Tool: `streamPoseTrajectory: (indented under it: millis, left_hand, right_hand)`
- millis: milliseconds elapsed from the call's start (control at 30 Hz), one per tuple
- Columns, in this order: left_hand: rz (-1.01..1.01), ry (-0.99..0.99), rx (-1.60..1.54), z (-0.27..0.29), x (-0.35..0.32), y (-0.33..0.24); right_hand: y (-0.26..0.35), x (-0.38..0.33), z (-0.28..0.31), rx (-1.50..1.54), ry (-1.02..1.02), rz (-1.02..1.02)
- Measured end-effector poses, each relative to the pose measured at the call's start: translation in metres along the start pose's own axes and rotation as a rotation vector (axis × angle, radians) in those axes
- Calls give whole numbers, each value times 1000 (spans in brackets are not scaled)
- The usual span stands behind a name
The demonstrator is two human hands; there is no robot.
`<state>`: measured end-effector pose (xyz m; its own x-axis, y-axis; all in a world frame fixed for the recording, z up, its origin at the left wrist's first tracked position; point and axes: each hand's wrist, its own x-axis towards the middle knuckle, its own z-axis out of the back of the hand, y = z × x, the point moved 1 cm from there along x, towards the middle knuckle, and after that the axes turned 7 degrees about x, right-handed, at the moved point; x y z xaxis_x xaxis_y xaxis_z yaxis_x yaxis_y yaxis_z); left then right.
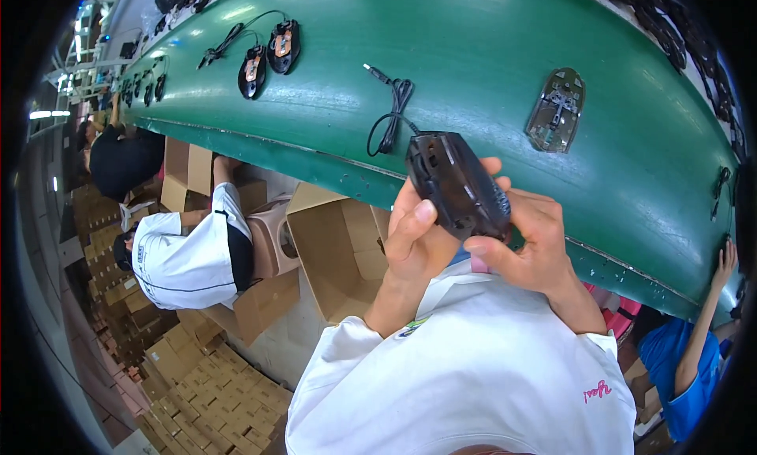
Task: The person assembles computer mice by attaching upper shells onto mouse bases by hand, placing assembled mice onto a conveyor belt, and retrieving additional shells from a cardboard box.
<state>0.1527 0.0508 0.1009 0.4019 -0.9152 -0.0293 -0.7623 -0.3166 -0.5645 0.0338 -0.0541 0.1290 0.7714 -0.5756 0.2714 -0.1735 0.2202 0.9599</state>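
Here, left hand (418,238) and right hand (532,246) pinch a dark mouse (457,188); best grip its sides evenly, cable (399,100) slack.

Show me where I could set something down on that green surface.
The worktop looks bare between the coiled cable and the translucent mouse shell, and from that shell to the rightmost cable. Crowded: the far right, lined with dark parts, and front middle, where the left hand and right hand hold a computer mouse.
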Motion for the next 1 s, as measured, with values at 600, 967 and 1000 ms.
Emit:
streamPoseTrajectory:
  millis: [600, 967, 1000]
  left_hand:
    - [60, -150, 202, 0, 4, -15]
    - [1, -100, 169, 10, 4, -21]
    - [11, -128, 173, 8, 4, -22]
  right_hand:
    - [-5, 0, -4, -66, -6, -24]
    - [-5, 7, -8, -100, 17, 33]
    - [-5, 8, -9, -104, 8, 27]
